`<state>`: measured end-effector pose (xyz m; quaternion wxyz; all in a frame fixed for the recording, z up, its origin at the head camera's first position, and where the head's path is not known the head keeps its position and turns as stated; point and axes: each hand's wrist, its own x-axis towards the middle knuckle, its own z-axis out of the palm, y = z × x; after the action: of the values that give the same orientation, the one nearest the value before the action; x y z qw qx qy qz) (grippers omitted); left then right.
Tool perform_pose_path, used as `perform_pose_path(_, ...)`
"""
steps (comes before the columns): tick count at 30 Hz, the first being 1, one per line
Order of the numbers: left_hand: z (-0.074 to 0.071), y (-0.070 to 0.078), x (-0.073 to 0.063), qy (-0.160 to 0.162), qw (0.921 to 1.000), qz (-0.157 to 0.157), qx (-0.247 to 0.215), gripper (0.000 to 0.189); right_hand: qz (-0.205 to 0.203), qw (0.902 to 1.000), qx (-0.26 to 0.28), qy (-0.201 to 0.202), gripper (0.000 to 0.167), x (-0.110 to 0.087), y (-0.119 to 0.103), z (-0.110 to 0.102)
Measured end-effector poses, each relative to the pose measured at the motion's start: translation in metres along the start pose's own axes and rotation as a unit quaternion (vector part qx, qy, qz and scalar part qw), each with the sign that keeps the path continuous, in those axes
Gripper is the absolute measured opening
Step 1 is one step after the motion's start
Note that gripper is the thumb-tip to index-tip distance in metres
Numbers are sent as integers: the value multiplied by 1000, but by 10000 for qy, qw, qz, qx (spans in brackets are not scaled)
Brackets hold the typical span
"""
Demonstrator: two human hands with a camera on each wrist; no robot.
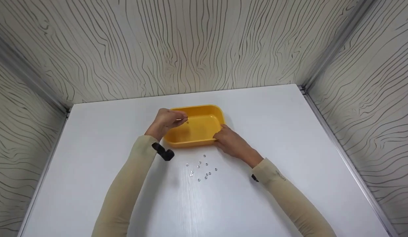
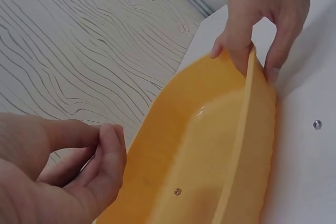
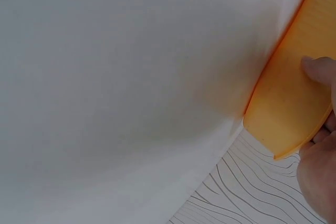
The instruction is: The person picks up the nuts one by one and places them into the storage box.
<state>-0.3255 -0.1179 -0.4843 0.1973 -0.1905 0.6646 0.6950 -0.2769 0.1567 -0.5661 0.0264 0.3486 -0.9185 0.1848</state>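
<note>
A yellow plastic bin (image 1: pixel 199 130) stands on the white table. My right hand (image 1: pixel 233 141) grips its near right corner, fingers over the rim and thumb on the outer wall; the right wrist view also shows that thumb (image 3: pixel 317 69) on the wall. Over the bin's left side is my left hand (image 1: pixel 169 119), its thumb and fingertips (image 2: pixel 111 135) drawn together with nothing visible between them. Just below the fingertips, apart from them, a small metal nut (image 2: pixel 177 192) shows against the bin's inside; whether it lies on the floor or is in the air, I cannot tell.
Several small metal nuts (image 1: pixel 206 164) lie scattered on the white table (image 1: pixel 273 108) in front of the bin. Wood-patterned panels (image 1: pixel 191 49) rise behind the table and at both sides. A black strap (image 1: pixel 163 151) is on the left wrist.
</note>
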Motion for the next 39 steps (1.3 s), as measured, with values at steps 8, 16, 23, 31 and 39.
perform_pose_path(8, 8, -12, 17, 396, 9984, -268, -299, 23, 64, 9999, 109, -19, 14, 1, 0, 1)
perform_pose_path(16, 13, -27, 30, 899, 9935, -496, -498, 33, 4, 9996, 270, 62, 14, 2, 2, 1)
perform_pose_path(23, 23, -26, 30, 1002, 9914, -511, -663, 28, -18, 9993, 372, 34, 16, 1, 4, 4)
perform_pose_path(31, 24, -27, 23, 901, 9930, -607, -464, 17, -184, 9997, 91, 125, 14, -2, 3, 4)
perform_pose_path(39, 25, -28, 26, 1056, 9924, -547, -321, 16, -222, 9994, 183, 209, 14, -1, 5, 5)
